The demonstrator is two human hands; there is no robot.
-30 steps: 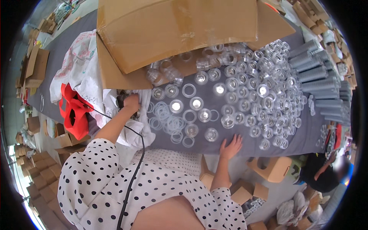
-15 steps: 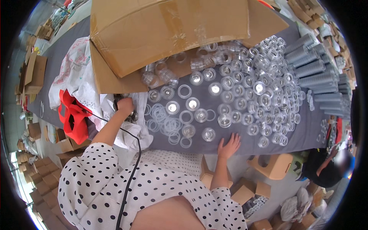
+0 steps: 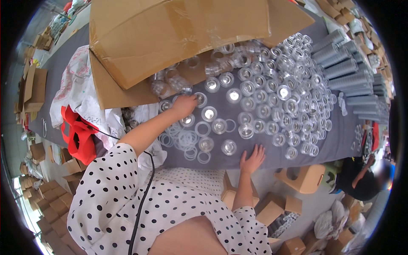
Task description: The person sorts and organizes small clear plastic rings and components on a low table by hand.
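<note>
My left hand (image 3: 185, 106) reaches over the grey cloth, its fingers closed at the rim of a clear ring (image 3: 200, 100). What the fingertips hold, if anything, is too small to make out. Around it stand clear round pieces with shiny silver centres, such as one clear piece (image 3: 209, 114); a flat clear ring (image 3: 202, 128) lies nearer me. My right hand (image 3: 253, 159) rests open, fingers spread, on the cloth by the near edge. Left of my left arm, a white sack (image 3: 110, 121) holds dark, shiny metal pieces (image 3: 129, 114).
A large cardboard box (image 3: 178, 38) lies at the back, with clear rings spilling from it. A crowd of clear round pieces (image 3: 291, 104) covers the right, beside grey stacked tubes (image 3: 340, 68). Loose rings (image 3: 185, 140) pile up near me. A red bag (image 3: 78, 136) and black cable (image 3: 146, 187) are left.
My left hand has moved from the white sack rightward to the clear ring on the cloth. My right hand stays on the cloth. The whole view has shifted slightly.
</note>
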